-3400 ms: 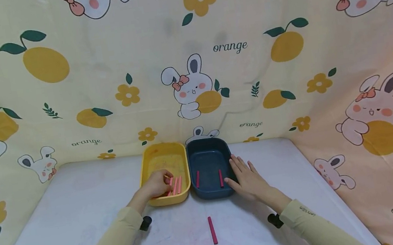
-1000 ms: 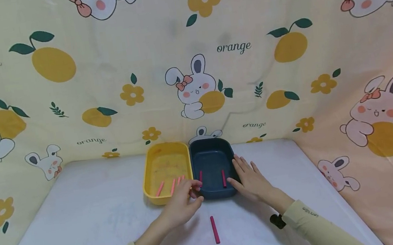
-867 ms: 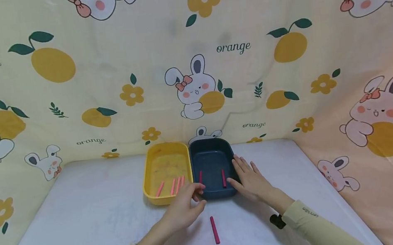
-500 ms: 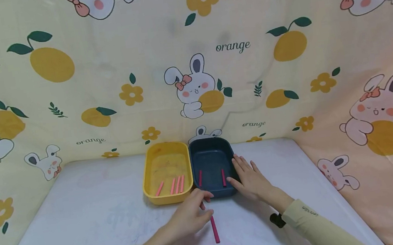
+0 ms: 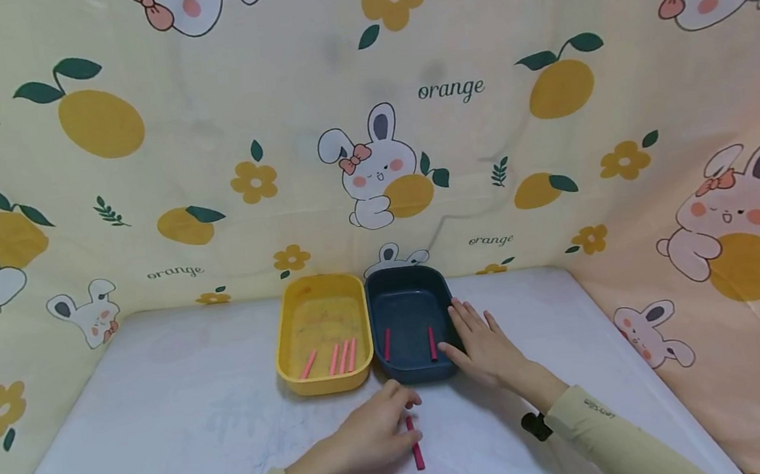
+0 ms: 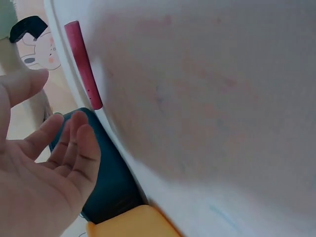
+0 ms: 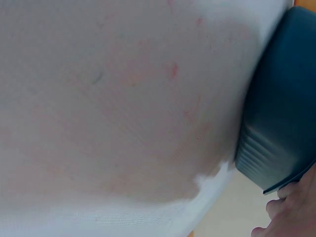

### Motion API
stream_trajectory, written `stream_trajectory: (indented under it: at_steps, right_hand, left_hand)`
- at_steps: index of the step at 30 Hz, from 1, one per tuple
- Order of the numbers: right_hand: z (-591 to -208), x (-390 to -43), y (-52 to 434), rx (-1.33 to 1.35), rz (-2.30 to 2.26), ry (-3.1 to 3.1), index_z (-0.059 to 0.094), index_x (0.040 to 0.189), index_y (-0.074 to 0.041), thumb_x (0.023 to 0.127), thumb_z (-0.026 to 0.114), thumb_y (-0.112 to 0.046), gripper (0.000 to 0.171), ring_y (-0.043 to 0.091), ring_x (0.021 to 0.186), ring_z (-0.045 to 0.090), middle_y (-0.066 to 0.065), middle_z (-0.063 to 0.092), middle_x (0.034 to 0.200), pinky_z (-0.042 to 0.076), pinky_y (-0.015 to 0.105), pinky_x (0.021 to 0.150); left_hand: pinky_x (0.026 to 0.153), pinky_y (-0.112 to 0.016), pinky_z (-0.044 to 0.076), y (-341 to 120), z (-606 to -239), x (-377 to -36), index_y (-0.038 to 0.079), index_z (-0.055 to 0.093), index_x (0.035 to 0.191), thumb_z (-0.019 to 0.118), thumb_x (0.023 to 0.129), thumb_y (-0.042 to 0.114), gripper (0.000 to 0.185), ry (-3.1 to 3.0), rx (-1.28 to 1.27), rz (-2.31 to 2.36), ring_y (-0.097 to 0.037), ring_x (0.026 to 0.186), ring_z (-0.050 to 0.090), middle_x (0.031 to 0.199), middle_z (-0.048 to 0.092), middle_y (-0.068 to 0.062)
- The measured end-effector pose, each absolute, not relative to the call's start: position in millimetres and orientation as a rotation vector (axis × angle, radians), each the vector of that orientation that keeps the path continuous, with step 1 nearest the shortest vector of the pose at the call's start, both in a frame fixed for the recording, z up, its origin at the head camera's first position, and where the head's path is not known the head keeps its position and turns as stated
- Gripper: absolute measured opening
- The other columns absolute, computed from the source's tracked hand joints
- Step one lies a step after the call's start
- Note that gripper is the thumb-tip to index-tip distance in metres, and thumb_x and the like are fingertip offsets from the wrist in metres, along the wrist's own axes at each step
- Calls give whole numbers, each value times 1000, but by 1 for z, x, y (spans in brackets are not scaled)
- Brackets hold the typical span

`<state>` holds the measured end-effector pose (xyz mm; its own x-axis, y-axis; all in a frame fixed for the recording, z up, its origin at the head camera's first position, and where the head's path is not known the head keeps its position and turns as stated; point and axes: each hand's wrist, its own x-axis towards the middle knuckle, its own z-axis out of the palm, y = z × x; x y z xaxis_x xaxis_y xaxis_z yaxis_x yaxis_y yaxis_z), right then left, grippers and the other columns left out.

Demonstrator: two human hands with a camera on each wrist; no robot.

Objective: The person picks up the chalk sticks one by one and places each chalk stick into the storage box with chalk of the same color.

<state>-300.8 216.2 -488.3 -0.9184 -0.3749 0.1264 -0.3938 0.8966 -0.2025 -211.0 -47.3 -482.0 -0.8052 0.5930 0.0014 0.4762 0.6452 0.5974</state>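
A dark red stick (image 5: pixel 415 444) lies on the white table in front of two trays. My left hand (image 5: pixel 385 429) hovers just left of it with straight, relaxed fingers and holds nothing. In the left wrist view the open left hand (image 6: pixel 47 163) is apart from the red stick (image 6: pixel 84 64). My right hand (image 5: pixel 480 342) rests flat against the right side of the dark blue tray (image 5: pixel 420 376), which holds two red sticks (image 5: pixel 387 344). The yellow tray (image 5: pixel 328 387) beside it holds several pink sticks (image 5: pixel 340 357). In the right wrist view, fingertips (image 7: pixel 291 215) touch the blue tray (image 7: pixel 281 113).
The white table (image 5: pixel 188 426) is walled at the back and both sides by a yellow cartoon-print cloth (image 5: pixel 130 223). The two trays stand side by side, touching, at the table's far middle.
My left hand left the yellow tray, crossed right and drew back toward me, coming down beside the loose red stick. The pink sticks lie spread in the yellow tray. The right hand stayed put.
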Motion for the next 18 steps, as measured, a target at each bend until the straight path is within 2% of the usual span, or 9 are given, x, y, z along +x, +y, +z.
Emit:
stream_trajectory:
  at_steps: [8,18]
  right_hand:
    - [-489,-301,216,600,341,-2978,25,161,4,106,44,-57,84,39,157,18,18,17,171,15,64,123]
    - [-488,-301,216,604,334,-2983,25,162,4,106,42,-59,85,39,157,18,18,16,172,16,64,123]
  left_hand:
    - [73,-26,49,-41,-488,-215,14,65,127,78,92,41,46,2732,876,671,-6,88,50,109,52,3]
    - [68,-26,45,-33,-493,-217,15,67,123,79,89,48,48,2737,847,556,-8,85,48,104,49,4]
